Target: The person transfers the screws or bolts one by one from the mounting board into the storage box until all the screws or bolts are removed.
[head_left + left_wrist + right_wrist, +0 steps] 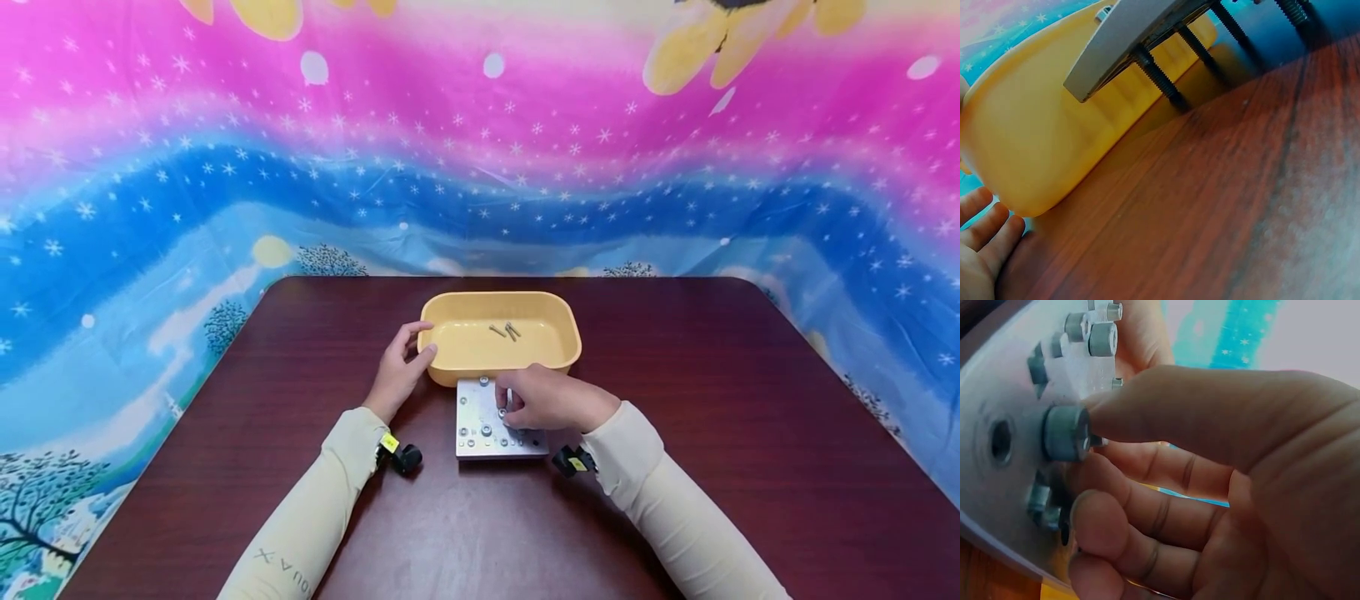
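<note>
My right hand (551,398) is over a silver metal plate (472,450). Its thumb and index finger pinch the round head of a socket-head bolt (1065,433) that stands in the plate, while the other fingers curl below. Other bolt heads (1103,339) of differing sizes stick up from the plate, and a bare hole (1001,440) shows beside the pinched bolt. Threaded shanks (1155,73) hang under the plate. At the left end of a yellow basin (450,379), my left hand (397,375) holds the rim with thumb and index finger; its other fingers lie outside the wall.
A few loose screws (510,331) lie inside the basin, towards its right half. The basin stands right behind the plate on a dark red-brown table (712,375). A colourful patterned cloth (480,183) hangs behind and beside the table.
</note>
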